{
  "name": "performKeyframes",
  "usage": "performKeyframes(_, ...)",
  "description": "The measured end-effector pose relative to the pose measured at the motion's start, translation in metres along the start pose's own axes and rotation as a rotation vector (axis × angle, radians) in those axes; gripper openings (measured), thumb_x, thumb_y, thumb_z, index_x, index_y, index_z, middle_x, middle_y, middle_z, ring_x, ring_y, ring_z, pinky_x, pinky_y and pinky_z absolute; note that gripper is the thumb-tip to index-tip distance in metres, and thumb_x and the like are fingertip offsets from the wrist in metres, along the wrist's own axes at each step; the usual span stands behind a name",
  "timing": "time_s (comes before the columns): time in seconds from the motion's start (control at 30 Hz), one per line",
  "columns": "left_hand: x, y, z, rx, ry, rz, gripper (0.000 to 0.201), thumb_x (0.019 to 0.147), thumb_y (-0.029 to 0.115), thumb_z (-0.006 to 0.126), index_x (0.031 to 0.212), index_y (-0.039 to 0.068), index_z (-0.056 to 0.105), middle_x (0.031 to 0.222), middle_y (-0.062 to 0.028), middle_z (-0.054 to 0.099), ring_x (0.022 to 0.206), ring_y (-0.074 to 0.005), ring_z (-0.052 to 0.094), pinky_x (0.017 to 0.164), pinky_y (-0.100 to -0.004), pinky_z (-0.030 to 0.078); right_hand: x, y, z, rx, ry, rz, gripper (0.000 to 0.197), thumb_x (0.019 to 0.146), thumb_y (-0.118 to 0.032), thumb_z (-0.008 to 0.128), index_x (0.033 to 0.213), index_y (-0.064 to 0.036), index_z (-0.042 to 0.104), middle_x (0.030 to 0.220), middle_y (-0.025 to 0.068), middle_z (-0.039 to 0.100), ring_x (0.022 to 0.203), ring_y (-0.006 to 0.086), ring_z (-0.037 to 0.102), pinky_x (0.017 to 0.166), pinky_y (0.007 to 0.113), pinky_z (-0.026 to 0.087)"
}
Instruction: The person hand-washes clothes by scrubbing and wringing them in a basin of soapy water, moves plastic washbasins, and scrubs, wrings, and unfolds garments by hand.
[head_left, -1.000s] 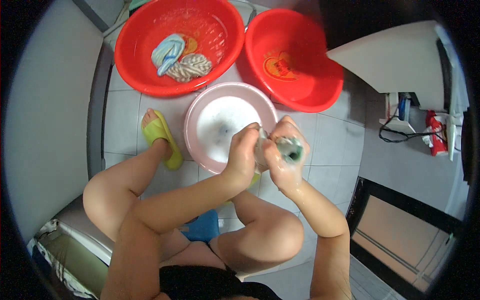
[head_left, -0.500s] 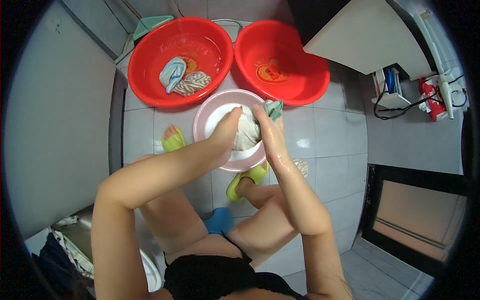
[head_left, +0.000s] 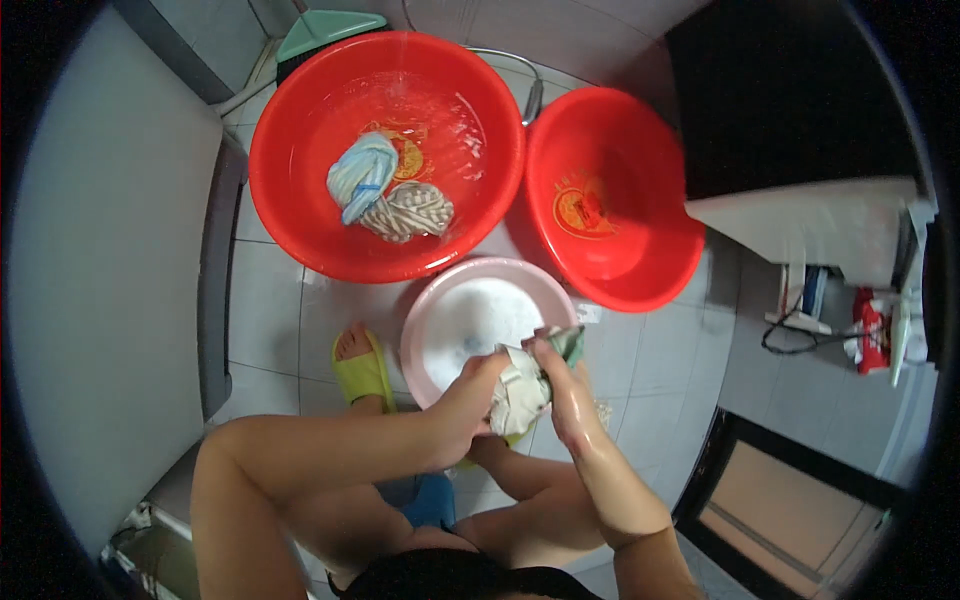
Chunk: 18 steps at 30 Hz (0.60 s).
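My left hand (head_left: 465, 405) and my right hand (head_left: 565, 392) are both closed on a wet, bunched cream cloth (head_left: 518, 392) with a green part sticking out past my right thumb. They hold it over the near right rim of a pink basin (head_left: 415, 352), which has whitish, sudsy water inside. My right wrist and forearm shine with wetness. Beyond, a large red basin (head_left: 275, 215) holds water, a light blue cloth (head_left: 362, 175) and a beige patterned cloth (head_left: 408, 211).
A second red basin (head_left: 640, 270) stands at the right, with a shower hose (head_left: 534, 100) behind the gap. A green dustpan (head_left: 325, 30) is at the back left. A pale cabinet (head_left: 810, 215) juts in from the right. My feet in yellow-green slippers (head_left: 362, 375) flank the pink basin.
My view has shifted, so the basins appear lower and larger. Both hands, still gripping the cream cloth, have come from over the pink basin's middle to its near right rim.
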<state>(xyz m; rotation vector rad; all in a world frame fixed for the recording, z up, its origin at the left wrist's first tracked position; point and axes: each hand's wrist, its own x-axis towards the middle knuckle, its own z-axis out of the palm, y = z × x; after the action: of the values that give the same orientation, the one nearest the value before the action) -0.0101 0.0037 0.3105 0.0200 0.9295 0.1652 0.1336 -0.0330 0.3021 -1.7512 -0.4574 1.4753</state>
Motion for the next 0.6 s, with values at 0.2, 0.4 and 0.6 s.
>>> performKeyframes(0.2, 0.052, 0.085, -0.058, 0.129, -0.166, 0.181, 0.038, 0.092, 0.033, 0.051, 0.118, 0.005, 0.049, 0.108, -0.0055, 0.058, 0.095, -0.0126, 0.058, 0.078, -0.0272, 0.048, 0.054, -0.032, 0.035, 0.310, -0.034, 0.226, 0.045, 0.089, -0.026, 0.059, 0.125, -0.0046, 0.043, 0.115, 0.0079, 0.054, 0.107, 0.0192, 0.054, 0.092, 0.035, 0.042)
performKeyframes(0.4, 0.111, 0.147, -0.127, -0.006, -0.124, 0.495, 0.055, 0.095, 0.046, 0.044, 0.137, 0.011, 0.035, 0.133, -0.0062, 0.043, 0.123, -0.0163, 0.042, 0.101, -0.0338, 0.038, 0.159, -0.033, 0.080, 0.352, -0.169, 0.293, 0.046, 0.092, -0.032, 0.054, 0.129, -0.0066, 0.043, 0.120, 0.0065, 0.056, 0.109, 0.0223, 0.054, 0.092, 0.038, 0.045)
performKeyframes(0.6, 0.120, 0.164, -0.166, -0.100, 0.101, 0.378, 0.059, 0.095, 0.050, 0.037, 0.144, 0.022, 0.021, 0.145, -0.0084, 0.030, 0.131, -0.0276, 0.033, 0.102, -0.0509, 0.034, 0.217, -0.006, 0.110, 0.453, -0.037, 0.352, 0.056, 0.095, -0.035, 0.047, 0.137, -0.0034, 0.028, 0.146, 0.0193, 0.019, 0.129, 0.0274, 0.033, 0.102, 0.042, 0.039)
